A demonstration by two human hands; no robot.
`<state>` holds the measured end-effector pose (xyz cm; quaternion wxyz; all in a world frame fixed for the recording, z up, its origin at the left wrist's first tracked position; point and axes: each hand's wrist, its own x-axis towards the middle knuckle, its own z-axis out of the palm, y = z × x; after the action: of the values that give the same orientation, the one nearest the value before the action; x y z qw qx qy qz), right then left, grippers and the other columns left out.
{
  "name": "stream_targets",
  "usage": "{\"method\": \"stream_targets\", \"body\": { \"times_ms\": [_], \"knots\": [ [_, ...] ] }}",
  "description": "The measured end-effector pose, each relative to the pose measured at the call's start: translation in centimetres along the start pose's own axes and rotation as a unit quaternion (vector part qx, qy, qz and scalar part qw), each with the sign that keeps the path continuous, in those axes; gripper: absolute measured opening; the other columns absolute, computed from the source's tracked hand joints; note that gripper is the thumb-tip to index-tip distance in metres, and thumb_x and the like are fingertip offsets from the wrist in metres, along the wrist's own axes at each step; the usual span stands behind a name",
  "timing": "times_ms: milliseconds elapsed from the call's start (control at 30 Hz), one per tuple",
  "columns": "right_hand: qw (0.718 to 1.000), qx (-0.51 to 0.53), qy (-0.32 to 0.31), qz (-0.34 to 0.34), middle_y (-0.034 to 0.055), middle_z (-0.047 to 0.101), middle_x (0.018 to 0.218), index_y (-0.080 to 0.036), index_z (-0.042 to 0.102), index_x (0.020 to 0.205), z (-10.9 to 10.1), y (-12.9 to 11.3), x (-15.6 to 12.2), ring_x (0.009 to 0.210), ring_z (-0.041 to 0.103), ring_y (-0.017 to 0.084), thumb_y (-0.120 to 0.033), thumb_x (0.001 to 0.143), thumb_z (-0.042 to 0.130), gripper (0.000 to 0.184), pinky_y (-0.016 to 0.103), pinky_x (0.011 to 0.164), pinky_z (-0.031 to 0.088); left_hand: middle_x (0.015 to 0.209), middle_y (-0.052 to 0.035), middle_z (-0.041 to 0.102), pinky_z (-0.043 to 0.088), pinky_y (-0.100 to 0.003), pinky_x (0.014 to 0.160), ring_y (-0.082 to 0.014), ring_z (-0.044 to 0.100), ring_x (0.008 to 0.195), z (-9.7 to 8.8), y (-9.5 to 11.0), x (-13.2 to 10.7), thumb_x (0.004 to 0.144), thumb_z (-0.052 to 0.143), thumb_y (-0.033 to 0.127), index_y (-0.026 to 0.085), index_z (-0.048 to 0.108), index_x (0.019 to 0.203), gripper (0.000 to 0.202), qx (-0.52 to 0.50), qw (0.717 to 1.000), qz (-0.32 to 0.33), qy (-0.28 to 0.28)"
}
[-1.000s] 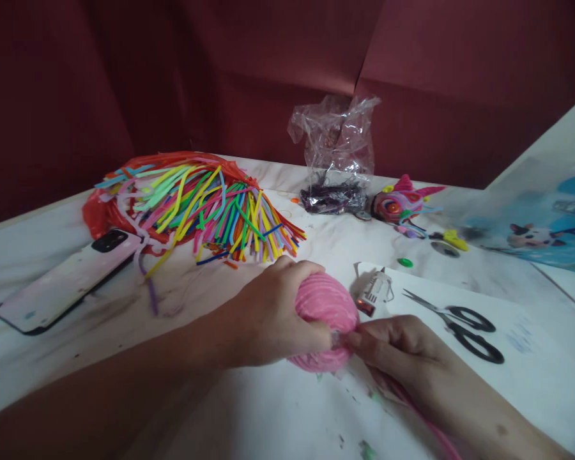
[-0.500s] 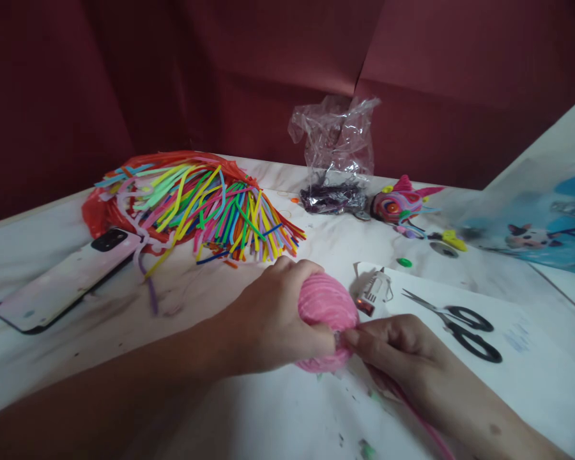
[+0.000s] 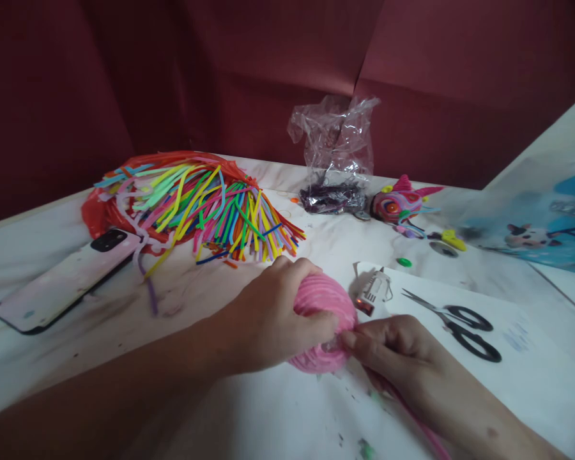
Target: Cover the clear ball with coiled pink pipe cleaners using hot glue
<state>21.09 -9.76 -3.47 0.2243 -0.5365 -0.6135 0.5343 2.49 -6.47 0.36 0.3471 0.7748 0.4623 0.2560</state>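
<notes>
A pink ball (image 3: 326,299), wound round with fuzzy pipe cleaner, sits at the middle front of the table. My left hand (image 3: 278,319) wraps it from the left, its thumb lying across the near side. Beside that thumb, a small greyish gap shows in the winding. My right hand (image 3: 397,348) pinches a pink pipe cleaner (image 3: 424,431) against the ball's lower right side. The free length of it runs under my right palm toward the bottom edge. Parts of the ball are hidden by my left fingers.
Black-handled scissors (image 3: 460,326) and a small white glue gun (image 3: 374,289) lie on white paper (image 3: 531,377) at right. Colourful pipe cleaners (image 3: 220,207) spill from a red bag. A phone (image 3: 71,281), clear plastic bag (image 3: 340,153), pink fish figure (image 3: 400,204) and blue bag (image 3: 556,217) surround the workspace.
My left thumb has lifted slightly up the ball, uncovering the greyish gap in the winding. The ball has shifted a little to the left. My right hand has hardly moved.
</notes>
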Motion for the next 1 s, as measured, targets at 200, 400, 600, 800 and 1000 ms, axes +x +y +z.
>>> {"method": "stream_targets", "body": {
  "times_ms": [200, 400, 600, 800, 1000],
  "knots": [
    [1.0, -0.001, -0.001, -0.003, -0.0034, 0.029, 0.046, -0.016, 0.036, 0.05, 0.0, 0.0, -0.1, 0.043, 0.021, 0.006, -0.068, 0.08, 0.051, 0.061, 0.023, 0.042, 0.015, 0.101, -0.0059, 0.06, 0.047, -0.039, 0.085, -0.0238, 0.057, 0.091, 0.0, 0.3, 0.1, 0.064, 0.064, 0.028, 0.018, 0.06, 0.104, 0.041, 0.014, 1.0, -0.016, -0.004],
    [1.0, 0.003, 0.004, -0.002, -0.0037, 0.028, 0.046, -0.017, 0.035, 0.049, 0.1, -0.1, -0.2, 0.043, 0.021, 0.006, -0.07, 0.078, 0.052, 0.063, 0.024, 0.043, 0.015, 0.1, -0.006, 0.061, 0.047, -0.039, 0.085, -0.0235, 0.058, 0.093, 0.2, 0.0, 0.1, 0.066, 0.064, 0.027, 0.019, 0.061, 0.103, 0.038, 0.021, 1.0, 0.0, 0.002],
    [1.0, -0.004, 0.025, 0.008, -0.0042, 0.027, 0.042, -0.017, 0.032, 0.048, -0.3, -0.4, 0.0, 0.041, 0.019, 0.005, -0.071, 0.074, 0.055, 0.064, 0.023, 0.041, 0.013, 0.108, -0.0072, 0.064, 0.047, -0.038, 0.087, -0.0251, 0.059, 0.101, 0.4, -1.2, 0.3, 0.074, 0.064, 0.038, 0.021, 0.061, 0.108, 0.038, 0.034, 0.998, 0.053, 0.014],
    [0.999, 0.01, 0.036, 0.002, -0.0045, 0.024, 0.043, -0.019, 0.026, 0.047, -0.7, -0.4, 0.2, 0.04, 0.019, 0.005, -0.075, 0.07, 0.057, 0.068, 0.022, 0.039, 0.014, 0.134, -0.0138, 0.053, 0.042, -0.041, 0.098, -0.0291, 0.049, 0.124, 0.3, -1.7, 0.3, 0.09, 0.045, 0.042, 0.017, 0.05, 0.128, 0.046, 0.059, 0.996, 0.06, -0.016],
    [0.999, 0.016, 0.028, 0.004, -0.0049, 0.024, 0.042, -0.019, 0.026, 0.048, -0.7, -0.3, 0.2, 0.039, 0.018, 0.004, -0.074, 0.071, 0.057, 0.068, 0.021, 0.038, 0.012, 0.131, -0.0137, 0.052, 0.049, -0.039, 0.084, -0.0361, 0.048, 0.123, -0.1, -1.7, 0.2, 0.079, 0.059, 0.046, 0.019, 0.055, 0.119, 0.049, 0.075, 0.994, 0.061, -0.042]
  ]
}}
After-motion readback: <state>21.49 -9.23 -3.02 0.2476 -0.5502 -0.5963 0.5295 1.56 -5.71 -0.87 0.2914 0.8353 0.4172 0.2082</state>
